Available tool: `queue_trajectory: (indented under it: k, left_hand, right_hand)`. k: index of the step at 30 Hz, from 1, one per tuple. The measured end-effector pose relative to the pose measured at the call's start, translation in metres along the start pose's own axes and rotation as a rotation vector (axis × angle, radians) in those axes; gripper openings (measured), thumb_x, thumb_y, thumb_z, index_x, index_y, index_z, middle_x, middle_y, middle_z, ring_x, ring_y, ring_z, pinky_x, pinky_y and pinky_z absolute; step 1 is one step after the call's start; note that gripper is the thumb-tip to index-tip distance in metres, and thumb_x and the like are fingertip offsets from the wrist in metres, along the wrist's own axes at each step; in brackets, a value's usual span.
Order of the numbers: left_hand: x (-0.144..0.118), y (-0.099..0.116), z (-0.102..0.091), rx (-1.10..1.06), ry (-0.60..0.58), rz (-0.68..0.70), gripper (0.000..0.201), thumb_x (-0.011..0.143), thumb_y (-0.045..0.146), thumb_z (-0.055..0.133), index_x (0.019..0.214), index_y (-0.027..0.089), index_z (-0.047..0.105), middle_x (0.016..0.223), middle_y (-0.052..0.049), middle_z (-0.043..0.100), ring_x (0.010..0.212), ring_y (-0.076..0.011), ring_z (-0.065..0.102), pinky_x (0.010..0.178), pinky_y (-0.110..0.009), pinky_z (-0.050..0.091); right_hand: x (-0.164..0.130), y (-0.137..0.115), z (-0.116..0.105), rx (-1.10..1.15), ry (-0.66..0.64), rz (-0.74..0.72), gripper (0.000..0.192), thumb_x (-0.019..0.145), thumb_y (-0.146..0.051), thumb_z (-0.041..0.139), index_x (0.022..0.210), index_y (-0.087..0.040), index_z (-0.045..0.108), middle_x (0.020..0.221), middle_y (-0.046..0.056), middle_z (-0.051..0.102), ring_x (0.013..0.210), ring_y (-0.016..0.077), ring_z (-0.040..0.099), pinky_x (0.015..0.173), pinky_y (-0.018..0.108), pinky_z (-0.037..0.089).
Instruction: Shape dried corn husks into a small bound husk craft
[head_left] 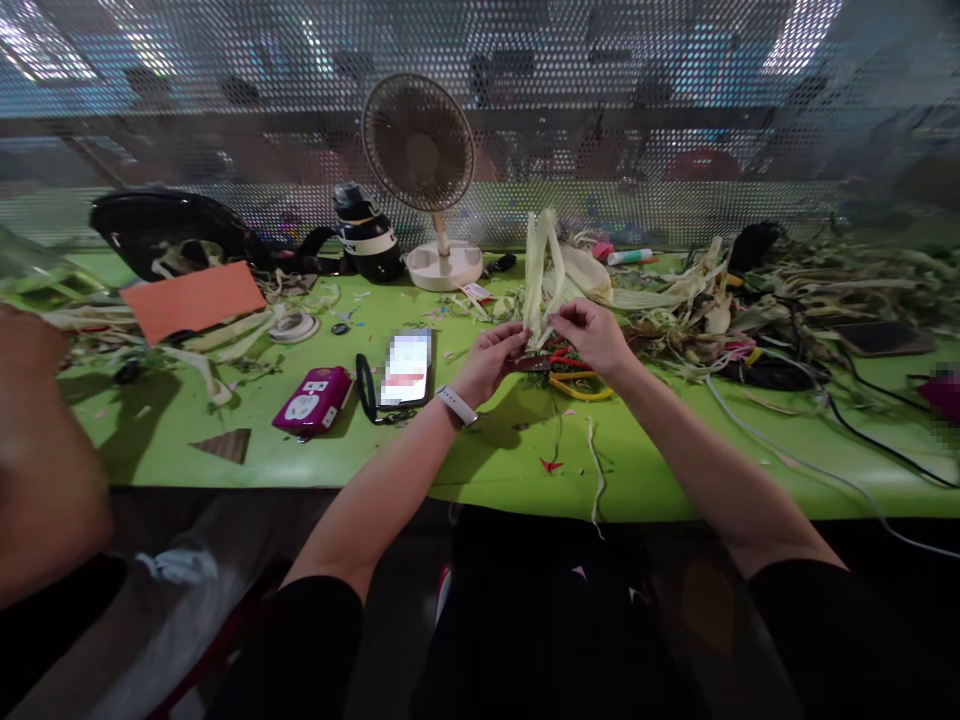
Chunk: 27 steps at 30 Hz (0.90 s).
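My left hand (pixel 491 358) and my right hand (pixel 592 335) meet over the green table (pixel 495 470), both pinching the lower end of a pale corn husk strip (pixel 541 265) that stands upright between them. My left wrist wears a white watch band. Just under my hands lie scissors with red and yellow handles (pixel 574 377). A lit phone (pixel 406 369) lies flat to the left of my left hand.
A heap of dried husks (pixel 750 290) and dark cables cover the right side. A small desk fan (pixel 427 170), a black bottle (pixel 367 235), a magenta power bank (pixel 313 399), an orange sheet (pixel 193 298) and a black helmet-like object sit left. Another person's arm (pixel 37 450) is at the far left.
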<state>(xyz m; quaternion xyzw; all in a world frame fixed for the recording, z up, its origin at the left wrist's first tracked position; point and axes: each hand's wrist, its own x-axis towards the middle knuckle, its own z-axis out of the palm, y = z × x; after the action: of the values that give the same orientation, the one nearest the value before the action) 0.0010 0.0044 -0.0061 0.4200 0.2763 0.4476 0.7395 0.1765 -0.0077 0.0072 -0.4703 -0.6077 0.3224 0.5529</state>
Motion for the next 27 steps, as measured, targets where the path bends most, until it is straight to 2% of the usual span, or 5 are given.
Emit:
queue_trajectory:
  k: [4,11,14,20,27]
  left_hand:
    - [-0.001,0.001,0.003,-0.057,0.036,-0.014,0.01,0.074,0.012,0.075,0.079,0.014,0.067,0.068,0.002,0.068,0.058,-0.0064,0.061,0.085,-0.033,0.06]
    - [0.006,0.002,-0.001,-0.178,0.134,0.025,0.007,0.078,0.009,0.068,0.081,0.015,0.065,0.078,-0.002,0.073,0.068,-0.0094,0.069,0.083,-0.028,0.059]
    - [0.009,0.0,-0.004,-0.157,0.162,0.107,0.008,0.076,0.012,0.07,0.081,0.016,0.064,0.083,-0.003,0.075,0.076,-0.0116,0.071,0.086,-0.029,0.058]
    - [0.005,-0.012,-0.002,0.123,0.009,0.162,0.022,0.071,0.027,0.08,0.087,0.016,0.069,0.087,-0.003,0.073,0.077,-0.0127,0.068,0.083,-0.034,0.059]
    - [-0.003,-0.012,0.005,0.18,-0.075,0.123,0.025,0.072,0.031,0.08,0.089,0.016,0.07,0.089,-0.002,0.073,0.078,-0.0129,0.066,0.085,-0.037,0.06]
  right_hand:
    - [-0.002,0.001,0.001,-0.031,0.002,-0.016,0.039,0.074,-0.055,0.071,0.072,-0.023,0.049,0.061,-0.003,0.053,0.053,0.0135,0.053,0.052,0.029,0.044]
    - [-0.01,-0.006,0.002,-0.418,0.115,-0.334,0.024,0.09,-0.042,0.058,0.077,-0.022,0.055,0.074,0.002,0.06,0.068,0.0156,0.056,0.066,0.031,0.046]
    - [-0.009,-0.012,-0.003,-0.396,0.121,-0.402,0.026,0.09,-0.044,0.059,0.077,-0.022,0.057,0.074,0.002,0.059,0.069,0.0147,0.054,0.067,0.03,0.047]
    - [-0.004,-0.013,-0.003,-0.051,-0.028,-0.182,0.039,0.079,-0.058,0.069,0.075,-0.021,0.056,0.064,-0.003,0.052,0.056,0.0106,0.049,0.056,0.027,0.045]
    - [-0.005,-0.004,0.002,-0.172,0.057,-0.181,0.03,0.077,-0.048,0.07,0.072,-0.02,0.061,0.072,0.0,0.057,0.068,0.014,0.052,0.064,0.029,0.044]
